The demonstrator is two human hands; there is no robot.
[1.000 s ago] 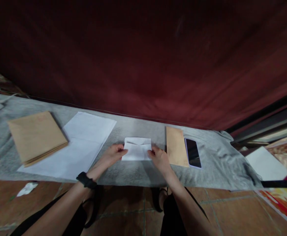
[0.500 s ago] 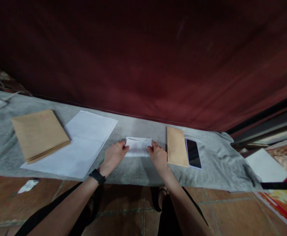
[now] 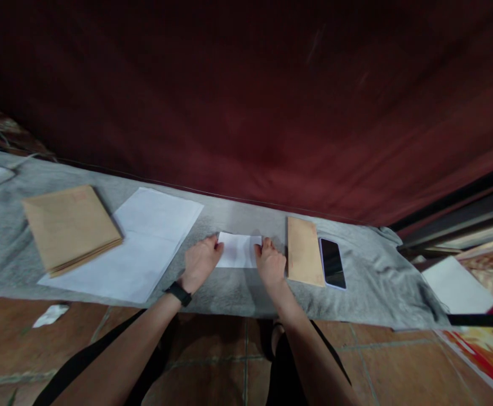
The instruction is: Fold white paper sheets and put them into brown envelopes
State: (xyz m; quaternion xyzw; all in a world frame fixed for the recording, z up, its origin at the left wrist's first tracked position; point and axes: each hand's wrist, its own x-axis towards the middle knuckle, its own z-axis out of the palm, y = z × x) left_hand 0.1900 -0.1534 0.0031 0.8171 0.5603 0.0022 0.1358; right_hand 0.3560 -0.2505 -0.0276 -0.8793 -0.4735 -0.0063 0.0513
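Observation:
A small folded white paper (image 3: pixel 239 250) lies flat on the grey cloth (image 3: pixel 229 287) in front of me. My left hand (image 3: pixel 201 262), with a black watch on its wrist, presses on the paper's left edge. The paper's right edge is under the fingers of my right hand (image 3: pixel 270 263). Both hands rest on the paper with fingers bent down onto it.
A stack of white sheets (image 3: pixel 140 242) and a pile of brown envelopes (image 3: pixel 69 225) lie to the left. A single brown envelope (image 3: pixel 303 250) and a phone (image 3: pixel 331 263) lie to the right. A dark red curtain hangs behind. Tiled floor lies below, with a paper scrap (image 3: pixel 49 315).
The paper's raised upper flap has been folded down flat. Both hands slid forward along its side edges, and the paper now looks smaller.

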